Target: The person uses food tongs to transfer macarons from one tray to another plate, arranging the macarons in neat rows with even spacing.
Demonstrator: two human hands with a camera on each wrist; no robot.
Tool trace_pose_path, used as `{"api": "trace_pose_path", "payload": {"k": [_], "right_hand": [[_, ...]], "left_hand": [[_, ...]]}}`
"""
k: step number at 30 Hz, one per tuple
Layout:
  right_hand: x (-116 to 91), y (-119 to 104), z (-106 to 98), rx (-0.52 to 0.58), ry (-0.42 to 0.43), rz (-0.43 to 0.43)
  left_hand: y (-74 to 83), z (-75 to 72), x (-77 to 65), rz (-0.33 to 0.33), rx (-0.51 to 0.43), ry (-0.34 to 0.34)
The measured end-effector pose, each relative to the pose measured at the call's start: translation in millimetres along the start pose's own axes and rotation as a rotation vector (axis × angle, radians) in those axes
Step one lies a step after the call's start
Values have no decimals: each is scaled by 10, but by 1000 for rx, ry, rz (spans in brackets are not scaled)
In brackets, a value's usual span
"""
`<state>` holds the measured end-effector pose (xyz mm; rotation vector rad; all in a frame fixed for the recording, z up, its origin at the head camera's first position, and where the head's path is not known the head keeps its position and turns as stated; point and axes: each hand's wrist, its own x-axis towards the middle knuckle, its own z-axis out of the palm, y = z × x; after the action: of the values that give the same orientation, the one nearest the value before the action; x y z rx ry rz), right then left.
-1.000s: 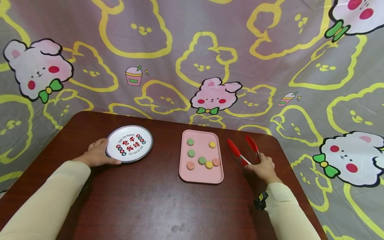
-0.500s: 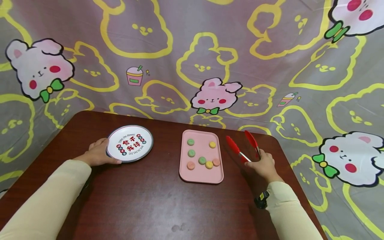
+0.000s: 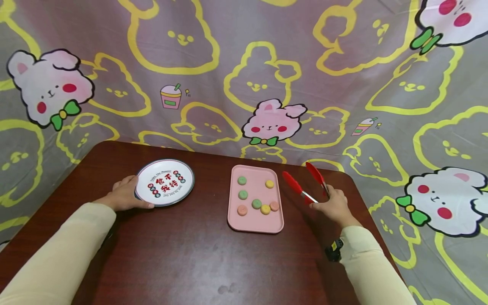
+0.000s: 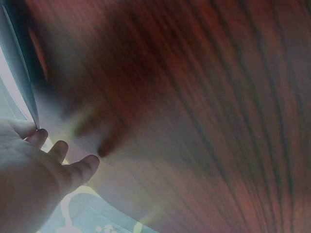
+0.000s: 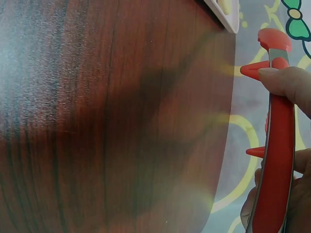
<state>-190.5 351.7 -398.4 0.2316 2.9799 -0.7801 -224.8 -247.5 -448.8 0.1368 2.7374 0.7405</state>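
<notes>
On the left, my left hand (image 3: 126,195) gripped the rim of the white plate (image 3: 165,182), thumb along its near edge and fingers at its left side. I couldn't tell whether the plate was flat on the dark wooden table (image 3: 190,254) or slightly raised. Its red lettering showed uncovered, and none of the small round pieces lay on it.

Right of the plate, and apart from it, sat the pink tray (image 3: 254,186). All seven pieces in view were inside its rim: three green ones (image 3: 242,195), two orange ones (image 3: 242,210) and two yellow ones (image 3: 270,184).

Farther right, my right hand (image 3: 335,207) held the red-and-metal tongs (image 3: 293,182), thumb pressed to the handle. Their tips stood spread beside the tray, with no piece between them.

So I judged the work barely begun: the plate and the tongs were both in hand, which seemed the getting-ready part done, while the handling of the pieces looked entirely left to do.
</notes>
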Motion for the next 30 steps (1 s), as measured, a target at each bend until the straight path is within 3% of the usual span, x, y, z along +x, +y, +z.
{"api": "trace_pose_path", "payload": {"k": [11, 30], "right_hand": [[72, -48, -12, 9, -33, -27], [105, -220, 21, -6, -44, -152]], "left_hand": [[-10, 5, 16, 2, -7, 2], [17, 0, -21, 9, 22, 6]]}}
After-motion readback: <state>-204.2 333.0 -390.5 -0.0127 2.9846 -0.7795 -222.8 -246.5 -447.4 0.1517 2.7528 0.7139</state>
